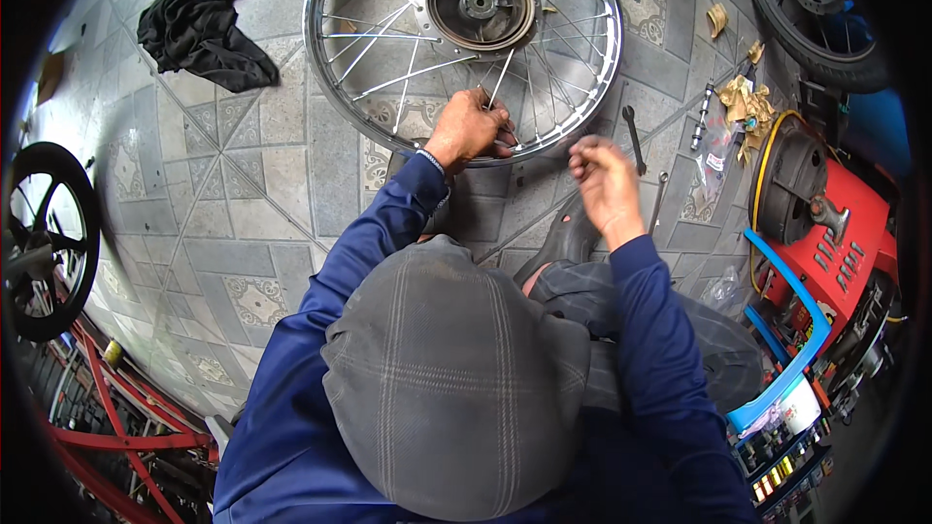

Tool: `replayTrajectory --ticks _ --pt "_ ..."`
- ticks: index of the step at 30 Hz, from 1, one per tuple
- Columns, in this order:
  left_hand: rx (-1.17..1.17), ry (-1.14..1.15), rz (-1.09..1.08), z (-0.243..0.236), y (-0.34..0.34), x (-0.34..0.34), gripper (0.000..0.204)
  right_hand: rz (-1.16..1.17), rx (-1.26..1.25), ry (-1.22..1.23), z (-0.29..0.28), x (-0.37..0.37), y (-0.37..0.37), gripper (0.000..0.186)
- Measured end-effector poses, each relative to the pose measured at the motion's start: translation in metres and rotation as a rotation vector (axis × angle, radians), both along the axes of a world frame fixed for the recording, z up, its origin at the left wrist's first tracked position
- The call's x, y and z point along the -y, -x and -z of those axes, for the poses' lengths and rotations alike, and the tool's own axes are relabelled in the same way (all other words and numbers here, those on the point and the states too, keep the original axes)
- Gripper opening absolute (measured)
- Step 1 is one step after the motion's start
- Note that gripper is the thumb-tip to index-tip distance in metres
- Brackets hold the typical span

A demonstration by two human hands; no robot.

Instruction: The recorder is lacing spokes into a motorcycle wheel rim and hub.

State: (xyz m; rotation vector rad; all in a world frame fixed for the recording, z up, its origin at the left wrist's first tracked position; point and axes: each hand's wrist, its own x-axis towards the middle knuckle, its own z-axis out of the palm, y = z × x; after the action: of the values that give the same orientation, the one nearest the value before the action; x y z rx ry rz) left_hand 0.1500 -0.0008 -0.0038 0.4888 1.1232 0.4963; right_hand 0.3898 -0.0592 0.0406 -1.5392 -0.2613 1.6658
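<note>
One spoked wheel [479,4] is lying ahead of the person on the tiled floor [248,204]. At its near edge, the left hand [474,128] is sitting nearer, curled fingers apparently gripping a spoke [501,81], whose long axis is running away from the person, leaning rightward. Just outside that edge, rightward, the right hand [604,184] is hovering half-curled; whether it is holding anything, I cannot tell.
</note>
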Motion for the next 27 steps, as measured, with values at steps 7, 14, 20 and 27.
replayTrajectory --ticks 7,14,20,27 --pt "-0.018 -0.025 -0.031 0.0 -0.005 0.001 0.015 0.179 -0.249 0.166 0.046 0.052 0.047 0.014" --pt "-0.096 -0.096 0.012 0.003 -0.005 0.004 0.014 0.313 -0.284 0.207 0.05 0.039 0.075 0.016" --pt "-0.088 -0.09 0.032 0.001 -0.001 0.003 0.014 0.311 -0.317 0.306 0.051 0.037 0.084 0.025" --pt "-0.106 -0.088 -0.028 0.004 -0.004 0.004 0.014 0.149 -0.231 0.173 0.047 0.035 0.074 0.026"
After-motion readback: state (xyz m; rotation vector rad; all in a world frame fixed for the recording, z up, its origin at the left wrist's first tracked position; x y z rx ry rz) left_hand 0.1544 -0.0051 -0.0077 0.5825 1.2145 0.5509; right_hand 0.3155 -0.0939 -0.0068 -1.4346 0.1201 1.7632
